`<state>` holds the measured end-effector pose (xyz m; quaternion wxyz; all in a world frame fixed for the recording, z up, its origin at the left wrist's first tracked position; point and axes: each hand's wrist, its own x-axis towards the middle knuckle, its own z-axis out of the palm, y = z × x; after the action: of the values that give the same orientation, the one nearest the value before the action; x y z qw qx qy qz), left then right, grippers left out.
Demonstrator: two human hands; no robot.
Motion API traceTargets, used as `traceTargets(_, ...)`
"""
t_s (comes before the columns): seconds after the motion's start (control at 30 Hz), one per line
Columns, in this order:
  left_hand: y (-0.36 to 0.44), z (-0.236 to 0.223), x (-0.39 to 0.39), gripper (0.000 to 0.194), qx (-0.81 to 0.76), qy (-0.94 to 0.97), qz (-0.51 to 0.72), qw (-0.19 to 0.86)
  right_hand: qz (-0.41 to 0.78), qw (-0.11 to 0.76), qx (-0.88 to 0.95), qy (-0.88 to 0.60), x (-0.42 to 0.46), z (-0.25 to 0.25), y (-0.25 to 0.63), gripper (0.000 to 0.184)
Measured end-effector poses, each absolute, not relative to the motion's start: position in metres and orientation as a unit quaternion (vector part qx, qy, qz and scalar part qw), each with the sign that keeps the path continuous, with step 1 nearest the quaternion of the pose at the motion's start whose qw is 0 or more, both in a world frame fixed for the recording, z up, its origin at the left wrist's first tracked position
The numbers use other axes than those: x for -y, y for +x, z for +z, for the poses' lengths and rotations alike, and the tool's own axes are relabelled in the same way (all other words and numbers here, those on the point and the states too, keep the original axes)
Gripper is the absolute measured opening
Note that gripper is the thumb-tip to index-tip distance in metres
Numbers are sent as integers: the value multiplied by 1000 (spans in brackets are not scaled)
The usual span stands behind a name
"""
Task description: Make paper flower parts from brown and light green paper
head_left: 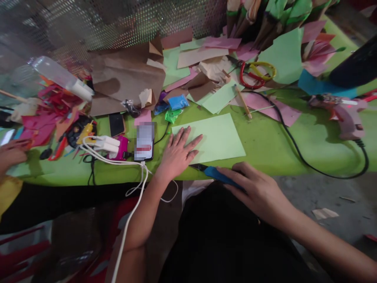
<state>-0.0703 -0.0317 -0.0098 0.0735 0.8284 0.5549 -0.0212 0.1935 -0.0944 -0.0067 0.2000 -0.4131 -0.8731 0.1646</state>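
Observation:
A light green sheet of paper lies flat near the table's front edge. My left hand rests on its left part, palm down with fingers spread. My right hand is closed around a blue-handled knife just below the sheet's front edge. Its dark, narrow tip points left, close to my left thumb and wrist. Part of the handle is hidden under my right fingers.
Left of my hand, a phone charges beside a pink power adapter with white cables. A hot glue gun trails its black cord at right. Red- and yellow-handled scissors lie among paper scraps. Another person's hand is at far left.

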Motion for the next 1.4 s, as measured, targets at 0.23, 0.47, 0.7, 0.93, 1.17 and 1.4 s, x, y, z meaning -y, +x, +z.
traceTargets(0.23,-72,-2,31,54,-555,821,-35,130,139,204,882,-402,93,-8,160,36)
traceTargets(0.47,-74,9,25,54,-561,797,-30,222,158,193,893,-374,93,-10,135,37)
traceTargets(0.7,-86,7,25,53,-563,772,141,259,303,192,868,-344,84,9,190,38)
traceTargets(0.93,-69,6,-4,62,-635,754,69,156,117,294,805,-502,13,37,233,38)
traceTargets(1.17,-57,23,-25,64,-658,750,-7,72,-5,252,731,-634,-76,6,217,42)
traceTargets(1.4,-59,33,-34,45,-681,716,-6,156,-16,210,765,-608,-83,2,210,42)
